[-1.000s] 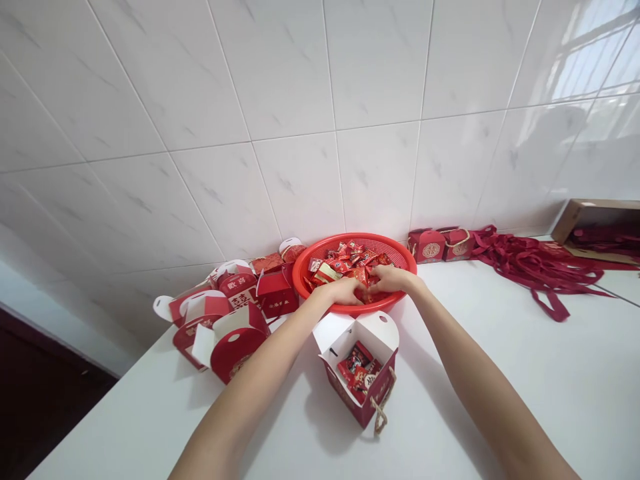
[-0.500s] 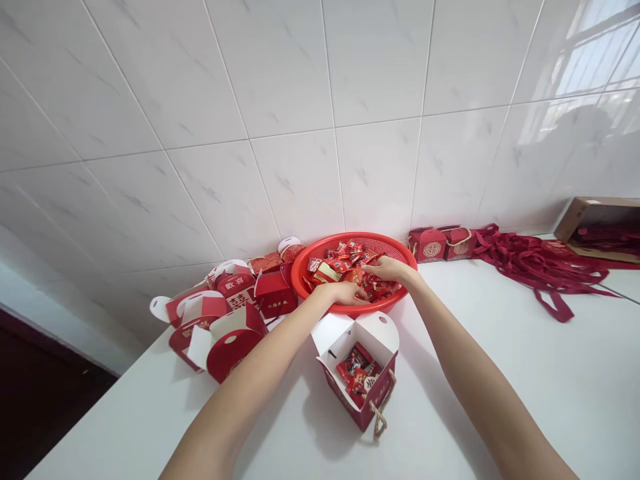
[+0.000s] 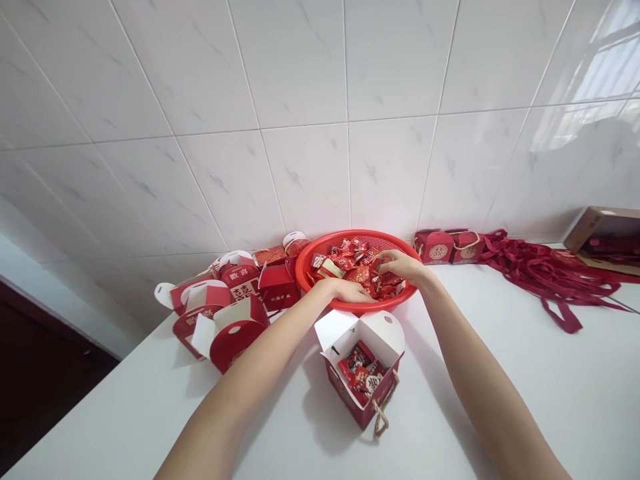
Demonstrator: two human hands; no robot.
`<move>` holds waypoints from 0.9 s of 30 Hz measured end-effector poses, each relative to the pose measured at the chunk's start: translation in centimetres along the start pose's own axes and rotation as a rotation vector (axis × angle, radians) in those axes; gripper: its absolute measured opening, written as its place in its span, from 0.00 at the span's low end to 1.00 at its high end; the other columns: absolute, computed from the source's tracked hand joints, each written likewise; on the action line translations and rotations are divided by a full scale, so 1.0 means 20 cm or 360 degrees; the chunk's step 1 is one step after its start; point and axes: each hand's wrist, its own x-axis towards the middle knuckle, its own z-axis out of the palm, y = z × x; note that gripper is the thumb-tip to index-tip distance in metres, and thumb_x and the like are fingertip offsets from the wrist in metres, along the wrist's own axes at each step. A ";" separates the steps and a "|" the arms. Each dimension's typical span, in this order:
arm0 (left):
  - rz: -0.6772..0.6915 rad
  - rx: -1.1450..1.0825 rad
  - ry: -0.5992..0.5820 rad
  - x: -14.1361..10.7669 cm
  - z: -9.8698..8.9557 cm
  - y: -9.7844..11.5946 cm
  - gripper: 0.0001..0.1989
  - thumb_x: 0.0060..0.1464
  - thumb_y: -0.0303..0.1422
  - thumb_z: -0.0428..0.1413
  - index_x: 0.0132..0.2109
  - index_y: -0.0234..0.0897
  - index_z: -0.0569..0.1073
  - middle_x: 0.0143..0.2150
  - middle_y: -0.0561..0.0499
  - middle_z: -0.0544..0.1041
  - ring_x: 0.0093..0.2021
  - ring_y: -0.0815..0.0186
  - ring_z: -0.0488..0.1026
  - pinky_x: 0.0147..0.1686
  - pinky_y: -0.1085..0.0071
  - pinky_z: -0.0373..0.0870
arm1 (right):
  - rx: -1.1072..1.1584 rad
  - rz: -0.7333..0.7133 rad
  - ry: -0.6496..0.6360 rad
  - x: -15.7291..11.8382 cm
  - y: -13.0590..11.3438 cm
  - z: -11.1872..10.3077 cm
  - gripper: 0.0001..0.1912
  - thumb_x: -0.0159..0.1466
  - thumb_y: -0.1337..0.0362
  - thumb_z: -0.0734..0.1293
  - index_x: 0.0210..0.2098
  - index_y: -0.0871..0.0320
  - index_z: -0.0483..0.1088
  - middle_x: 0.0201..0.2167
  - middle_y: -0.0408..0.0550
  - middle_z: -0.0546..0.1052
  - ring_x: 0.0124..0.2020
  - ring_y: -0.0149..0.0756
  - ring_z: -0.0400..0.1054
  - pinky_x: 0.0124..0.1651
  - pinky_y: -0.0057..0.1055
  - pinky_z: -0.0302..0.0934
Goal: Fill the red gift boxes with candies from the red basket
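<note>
Both my hands reach into a red plastic basket (image 3: 303,270) heaped with wrapped candies (image 3: 345,257). My left hand (image 3: 353,291) lies low over the near side of the heap, its fingers stretched out and the tips partly hidden among wrappers. Over the right side, my right hand (image 3: 400,264) has its fingers apart and slightly bent, touching the candies; no candy shows held in it. In front of the basket stands an open red gift box (image 3: 354,393) with white inner flaps, a twisted cord handle and several red packets (image 3: 361,370) inside.
Several red boxes (image 3: 240,337), some with open flaps, crowd the table (image 3: 120,407) on the left. Behind right, two closed red boxes (image 3: 434,248) stand by the tiled wall, beside a pile of dark red ribbons (image 3: 535,273) and a cardboard box (image 3: 583,230).
My left hand has slid a little right and deeper into the candies. The fingers of my right hand have bent slightly over the heap. The camera view has shifted slightly.
</note>
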 end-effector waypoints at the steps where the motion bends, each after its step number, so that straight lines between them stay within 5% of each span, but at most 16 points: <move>1: -0.0039 -0.0062 0.0007 0.00 0.00 0.01 0.13 0.49 0.41 0.57 0.35 0.40 0.81 0.40 0.50 0.82 0.41 0.59 0.76 0.42 0.69 0.71 | 0.0055 -0.0009 -0.0012 0.00 0.00 0.00 0.09 0.52 0.76 0.68 0.30 0.58 0.68 0.22 0.40 0.73 0.23 0.30 0.70 0.25 0.23 0.66; 4: -0.0061 -0.0292 0.0004 -0.02 0.01 0.03 0.12 0.49 0.41 0.56 0.31 0.39 0.80 0.35 0.50 0.81 0.39 0.60 0.75 0.42 0.69 0.71 | 0.0192 -0.0027 0.0009 0.01 0.02 0.00 0.11 0.51 0.77 0.68 0.31 0.58 0.68 0.23 0.41 0.73 0.24 0.31 0.71 0.28 0.25 0.69; 7: 0.0149 -0.0400 0.0015 -0.03 0.01 0.02 0.09 0.48 0.35 0.55 0.27 0.38 0.78 0.32 0.53 0.79 0.35 0.64 0.73 0.40 0.71 0.69 | 0.0264 -0.0084 0.0065 0.01 0.02 0.00 0.10 0.51 0.76 0.69 0.31 0.58 0.70 0.23 0.41 0.73 0.25 0.31 0.71 0.28 0.26 0.70; 12: 0.0200 -0.0449 0.0162 -0.05 0.02 0.01 0.08 0.48 0.36 0.57 0.31 0.39 0.79 0.29 0.54 0.77 0.34 0.64 0.73 0.37 0.71 0.68 | 0.0350 -0.0174 0.0077 0.00 0.01 -0.01 0.10 0.53 0.77 0.66 0.32 0.59 0.70 0.27 0.44 0.76 0.26 0.30 0.71 0.28 0.24 0.68; 17: 0.0189 -0.0525 0.0540 -0.06 0.01 0.04 0.12 0.52 0.37 0.50 0.32 0.38 0.76 0.38 0.52 0.79 0.42 0.62 0.73 0.42 0.71 0.69 | 0.0337 -0.0197 0.0212 -0.01 0.01 -0.02 0.12 0.55 0.74 0.66 0.39 0.59 0.70 0.28 0.44 0.77 0.27 0.31 0.71 0.29 0.25 0.66; 22: 0.0238 -0.0529 0.0654 -0.04 0.01 0.02 0.10 0.52 0.34 0.49 0.31 0.38 0.74 0.42 0.52 0.79 0.48 0.63 0.73 0.54 0.70 0.65 | 0.0317 -0.0272 0.0220 0.00 0.02 -0.02 0.12 0.55 0.72 0.66 0.39 0.59 0.71 0.34 0.47 0.79 0.32 0.33 0.72 0.34 0.26 0.66; 27: 0.0216 -0.0625 0.0786 -0.02 0.00 0.00 0.05 0.48 0.28 0.52 0.33 0.37 0.72 0.37 0.52 0.76 0.40 0.65 0.72 0.45 0.71 0.69 | 0.0305 -0.0310 0.0244 0.00 0.03 -0.02 0.14 0.55 0.72 0.65 0.41 0.59 0.71 0.35 0.47 0.79 0.33 0.32 0.72 0.33 0.25 0.64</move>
